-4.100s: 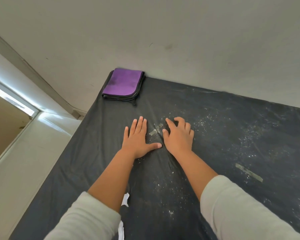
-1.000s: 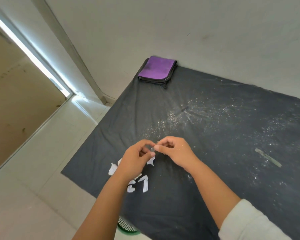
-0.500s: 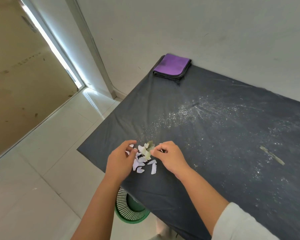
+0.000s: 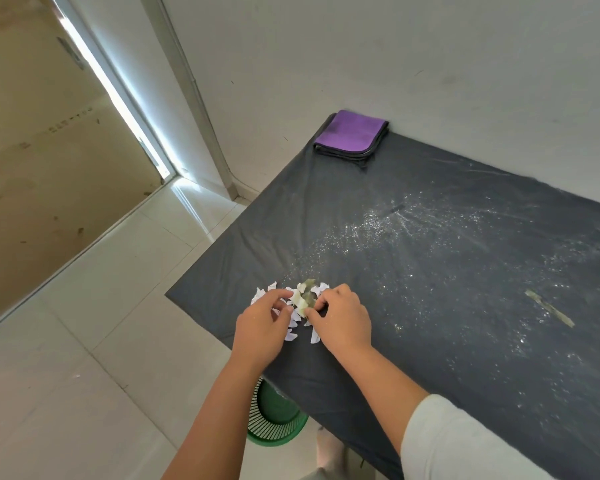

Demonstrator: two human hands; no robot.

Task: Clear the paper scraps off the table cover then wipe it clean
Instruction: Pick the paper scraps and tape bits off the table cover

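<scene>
- Head view: your left hand (image 4: 262, 323) and right hand (image 4: 343, 320) meet over a heap of white paper scraps (image 4: 293, 306) near the front left corner of the dark table cover (image 4: 447, 271).
- Your right hand's curled fingers pinch a crumpled greenish strip of tape (image 4: 305, 296) sitting on top of the heap.
- Your left hand's fingers are curled down among the scraps; whether they grip any, you cannot tell.
- A fine white dust (image 4: 378, 230) speckles the cover beyond the heap.
- A second tape strip (image 4: 549, 308) lies flat, well apart to your right.
- A folded purple cloth (image 4: 352, 136) rests at the far corner, against the wall.
- A green slatted bin (image 4: 274, 420) stands on the floor below the table's edge.
</scene>
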